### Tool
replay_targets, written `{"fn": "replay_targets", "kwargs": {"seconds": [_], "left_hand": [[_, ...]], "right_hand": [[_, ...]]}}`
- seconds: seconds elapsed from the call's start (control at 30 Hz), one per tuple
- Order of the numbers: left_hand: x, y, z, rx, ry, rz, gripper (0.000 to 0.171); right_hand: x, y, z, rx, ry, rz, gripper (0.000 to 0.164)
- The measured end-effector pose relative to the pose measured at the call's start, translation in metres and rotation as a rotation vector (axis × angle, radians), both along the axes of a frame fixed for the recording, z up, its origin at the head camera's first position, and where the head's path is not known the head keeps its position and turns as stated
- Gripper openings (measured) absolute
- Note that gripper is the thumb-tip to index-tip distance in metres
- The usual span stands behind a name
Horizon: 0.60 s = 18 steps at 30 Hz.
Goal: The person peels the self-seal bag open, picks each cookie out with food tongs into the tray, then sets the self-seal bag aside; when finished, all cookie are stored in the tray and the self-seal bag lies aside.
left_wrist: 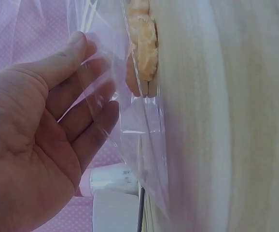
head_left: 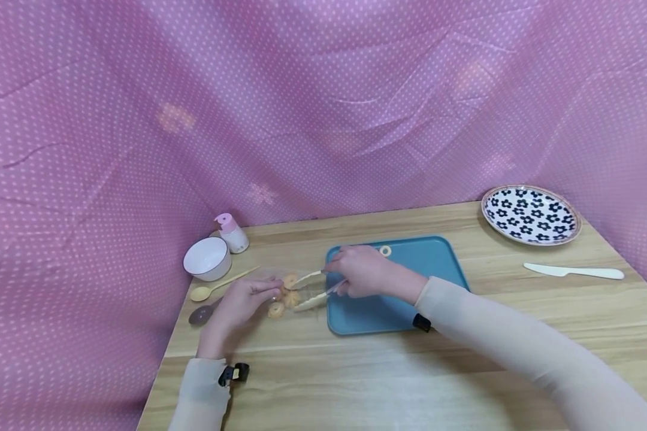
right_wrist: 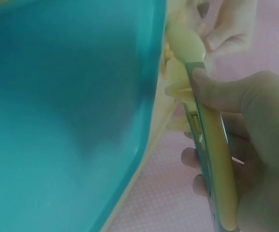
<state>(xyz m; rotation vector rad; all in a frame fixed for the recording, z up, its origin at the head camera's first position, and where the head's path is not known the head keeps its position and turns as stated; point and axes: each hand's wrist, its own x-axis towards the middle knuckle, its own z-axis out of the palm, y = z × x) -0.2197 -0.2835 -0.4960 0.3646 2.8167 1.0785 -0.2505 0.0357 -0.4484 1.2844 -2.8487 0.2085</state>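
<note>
My left hand (head_left: 241,304) pinches the edge of a clear plastic bag (left_wrist: 125,118) between thumb and fingers. Inside the bag lie several golden cookies (left_wrist: 146,48), some ring-shaped. My right hand (head_left: 363,271) grips a pair of cream-coloured tongs (right_wrist: 216,169), thumb on one arm and fingers around the other. In the head view the tongs' arms stand apart, their tips pointing left at the cookies by the bag's mouth. Whether a tip touches a cookie cannot be made out. Under the right hand is a blue tray (head_left: 366,317) with a small ring cookie (head_left: 385,251) near its far edge.
At the left stand a white bowl (head_left: 207,259) and a pink-topped bottle (head_left: 233,233), with a yellow spoon (head_left: 200,293) and a dark spoon (head_left: 199,315) nearby. A flower-patterned plate (head_left: 531,214) and a white knife (head_left: 571,271) lie at the right. Pink dotted cloth surrounds the table.
</note>
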Motion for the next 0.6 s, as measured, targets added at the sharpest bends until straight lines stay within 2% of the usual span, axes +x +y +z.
{"fn": "replay_targets", "kwargs": {"seconds": [0.17, 0.37, 0.6], "left_hand": [[-0.0005, -0.0012, 0.001, 0.004, -0.009, 0.004, 0.024], [-0.0019, -0.0018, -0.0021, -0.02, 0.02, -0.014, 0.025], [-0.0007, -0.0019, -0.0029, 0.015, -0.029, 0.009, 0.021]], "right_hand": [[0.0017, -0.0038, -0.001, 0.016, 0.006, -0.015, 0.049], [0.0034, -0.0056, -0.0028, 0.025, 0.001, -0.036, 0.046], [0.0041, -0.0021, -0.002, -0.023, -0.027, -0.044, 0.047]]}}
